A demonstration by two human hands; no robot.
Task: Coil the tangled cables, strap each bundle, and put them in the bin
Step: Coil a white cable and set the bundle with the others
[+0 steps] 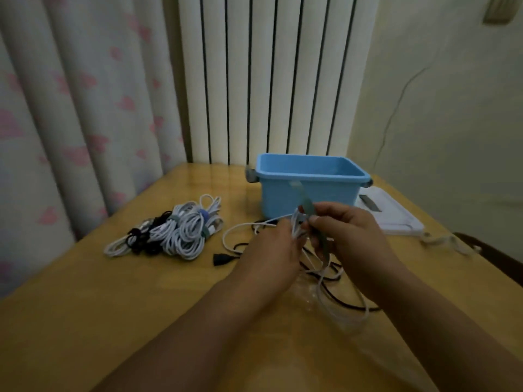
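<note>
While a white cable coil (297, 226) was pinched by the left hand (271, 250), a grey-green strap (307, 206) was gripped by the right hand (348, 233), the blue bin (308, 190) just beyond.

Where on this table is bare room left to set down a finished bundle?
Bare wood lies left of the left hand, in front of the strapped bundles. Crowded: loose cables under both hands, blue bin beyond.

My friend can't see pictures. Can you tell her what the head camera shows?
Two hands work over a wooden table: the left hand holds a white cable while the right hand pinches a green strap against it. A pile of strapped cable bundles lies to the left, and a blue bin stands behind the hands.
</note>
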